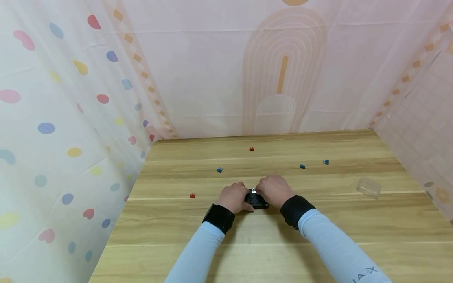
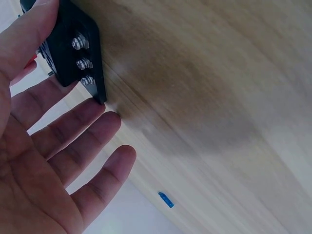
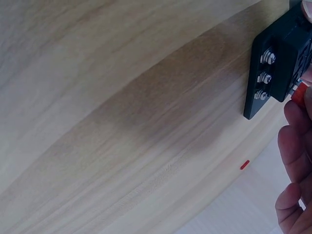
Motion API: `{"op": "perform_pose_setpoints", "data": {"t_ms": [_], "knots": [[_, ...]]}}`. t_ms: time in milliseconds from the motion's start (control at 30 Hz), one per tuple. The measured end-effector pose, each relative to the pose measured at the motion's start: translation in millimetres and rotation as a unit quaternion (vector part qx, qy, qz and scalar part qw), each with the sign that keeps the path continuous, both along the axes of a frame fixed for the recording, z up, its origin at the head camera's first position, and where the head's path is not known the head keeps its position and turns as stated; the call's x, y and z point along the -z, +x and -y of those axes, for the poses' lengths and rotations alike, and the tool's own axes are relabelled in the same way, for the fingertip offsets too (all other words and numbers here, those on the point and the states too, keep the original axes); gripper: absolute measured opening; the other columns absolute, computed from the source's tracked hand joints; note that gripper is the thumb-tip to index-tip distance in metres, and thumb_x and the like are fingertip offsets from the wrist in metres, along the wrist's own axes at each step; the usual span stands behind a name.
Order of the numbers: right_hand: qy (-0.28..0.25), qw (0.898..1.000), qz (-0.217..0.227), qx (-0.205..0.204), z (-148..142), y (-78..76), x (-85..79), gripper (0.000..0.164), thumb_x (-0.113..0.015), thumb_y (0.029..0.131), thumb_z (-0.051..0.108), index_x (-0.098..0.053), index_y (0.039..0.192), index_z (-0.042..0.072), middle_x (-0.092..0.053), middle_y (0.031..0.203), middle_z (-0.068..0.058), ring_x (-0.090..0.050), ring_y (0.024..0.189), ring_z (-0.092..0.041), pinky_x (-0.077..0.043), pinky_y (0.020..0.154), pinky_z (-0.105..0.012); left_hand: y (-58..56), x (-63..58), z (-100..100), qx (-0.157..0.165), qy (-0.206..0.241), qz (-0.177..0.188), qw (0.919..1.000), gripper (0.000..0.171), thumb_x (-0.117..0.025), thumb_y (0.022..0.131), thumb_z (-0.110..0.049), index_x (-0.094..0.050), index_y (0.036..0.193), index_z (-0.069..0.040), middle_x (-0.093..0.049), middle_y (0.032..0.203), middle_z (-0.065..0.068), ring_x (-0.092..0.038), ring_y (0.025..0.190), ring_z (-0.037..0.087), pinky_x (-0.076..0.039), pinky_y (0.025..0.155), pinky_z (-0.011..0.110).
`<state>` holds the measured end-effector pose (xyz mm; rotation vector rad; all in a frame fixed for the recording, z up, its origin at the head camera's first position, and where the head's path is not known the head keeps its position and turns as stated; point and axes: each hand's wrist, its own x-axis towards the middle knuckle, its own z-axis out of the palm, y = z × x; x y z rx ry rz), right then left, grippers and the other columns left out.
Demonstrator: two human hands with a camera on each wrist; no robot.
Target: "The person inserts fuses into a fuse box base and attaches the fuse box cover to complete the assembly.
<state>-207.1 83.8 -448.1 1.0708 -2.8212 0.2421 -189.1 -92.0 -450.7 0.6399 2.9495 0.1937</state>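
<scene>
A black fuse block (image 1: 255, 200) with metal screw terminals along its side sits on the wooden table between both hands. My left hand (image 1: 233, 197) grips its left side, thumb on the near part and fingertips along the far edge. The remaining fingers extend past the block in the left wrist view. With thumb and fingers, my right hand (image 1: 275, 190) pinches a red blade fuse (image 3: 299, 92) at the block's slotted face. Metal prongs of that fuse show between its red body and the block. The fingers partly cover the fuse.
Loose blade fuses lie about the table (image 1: 247, 251): a red one (image 1: 192, 195) at left, a blue one (image 1: 219, 169) beyond the left hand, another red one (image 1: 251, 149) at the back, two blue ones (image 1: 302, 166) at back right. A clear plastic cover (image 1: 369, 188) lies at right.
</scene>
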Motion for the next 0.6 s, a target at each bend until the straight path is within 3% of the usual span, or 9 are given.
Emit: {"op": "perform_pose_setpoints", "data": {"t_ms": [600], "knots": [[0.009, 1.0, -0.004, 0.004, 1.1, 1.4, 2.6, 0.007, -0.075, 0.088, 0.014, -0.077, 0.082, 0.016, -0.064, 0.072, 0.005, -0.056, 0.066, -0.012, -0.047, 0.064, -0.031, -0.4, 1.5, -0.5, -0.002, 0.0, -0.001, 1.0, 0.044, -0.088, 0.071, -0.046, -0.076, 0.097, -0.013, -0.058, 0.088, -0.001, -0.055, 0.076, 0.014, -0.049, 0.066, 0.033]]}}
